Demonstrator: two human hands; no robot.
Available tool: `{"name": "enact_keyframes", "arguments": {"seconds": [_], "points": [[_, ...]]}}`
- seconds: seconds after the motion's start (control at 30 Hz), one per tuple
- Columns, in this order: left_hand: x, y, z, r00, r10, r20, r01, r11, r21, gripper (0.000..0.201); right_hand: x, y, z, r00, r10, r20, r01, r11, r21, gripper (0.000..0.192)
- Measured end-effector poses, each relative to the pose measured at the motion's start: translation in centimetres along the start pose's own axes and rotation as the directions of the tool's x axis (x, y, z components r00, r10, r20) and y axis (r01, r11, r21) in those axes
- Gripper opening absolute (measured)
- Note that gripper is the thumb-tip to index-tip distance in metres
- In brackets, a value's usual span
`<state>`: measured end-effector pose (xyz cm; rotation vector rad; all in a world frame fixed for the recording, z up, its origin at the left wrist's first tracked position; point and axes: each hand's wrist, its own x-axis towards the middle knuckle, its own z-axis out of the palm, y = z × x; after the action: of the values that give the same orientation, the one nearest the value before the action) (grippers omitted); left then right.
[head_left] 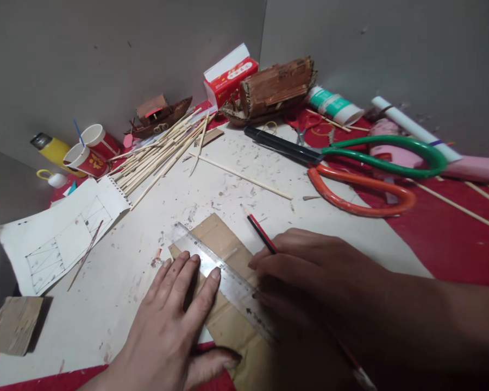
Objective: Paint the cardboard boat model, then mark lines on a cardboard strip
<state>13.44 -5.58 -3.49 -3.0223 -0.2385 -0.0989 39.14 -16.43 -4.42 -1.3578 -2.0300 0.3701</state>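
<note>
My left hand (173,309) lies palm down with its fingers spread. Its fingertips press on a clear ruler (236,290), which rests on a strip of brown cardboard (218,233). In my right hand (309,266) is a red and black pencil (261,233), its tip pointing up and left past the cardboard's edge. A red shaft with a pale end shows below that hand, in line with the pencil. The right hand shades the near end of the ruler and cardboard.
Large scissors (321,155) with green and orange handles lie beyond my right hand. Several wooden sticks (163,152), a notebook sketch (65,239) and a cardboard scrap (16,326) are leftward. Two model boats (279,89), paper cups (100,141) and a yellow bottle (59,152) stand behind.
</note>
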Motion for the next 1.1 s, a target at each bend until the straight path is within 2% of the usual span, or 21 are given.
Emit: {"name": "enact_keyframes", "arguments": {"seconds": [0.13,0.33,0.57,0.73,1.1], "points": [[0.0,-0.1,-0.1,1.000,0.003,0.013,-0.003,1.000,-0.012,0.099,0.1,0.4,0.0,0.996,0.051,-0.070,-0.047,0.997,0.056,0.008],[0.2,-0.2,-0.3,0.999,0.043,0.018,-0.042,0.998,-0.055,0.101,0.0,0.9,0.3,0.996,0.051,-0.067,-0.050,0.999,0.020,0.007],[0.0,-0.4,-0.2,0.998,0.049,0.048,-0.046,0.997,-0.056,0.100,0.3,0.7,0.1,0.990,0.112,-0.082,-0.115,0.993,-0.029,0.017],[0.2,-0.3,-0.3,0.998,0.047,0.045,-0.044,0.997,-0.057,0.094,0.2,1.2,0.8,0.989,0.076,-0.129,-0.087,0.993,-0.080,0.008],[0.2,-0.5,-0.3,0.998,0.066,0.023,-0.065,0.997,-0.031,0.096,0.3,1.2,1.7,0.993,0.010,-0.119,-0.018,0.997,-0.071,0.017]]}}
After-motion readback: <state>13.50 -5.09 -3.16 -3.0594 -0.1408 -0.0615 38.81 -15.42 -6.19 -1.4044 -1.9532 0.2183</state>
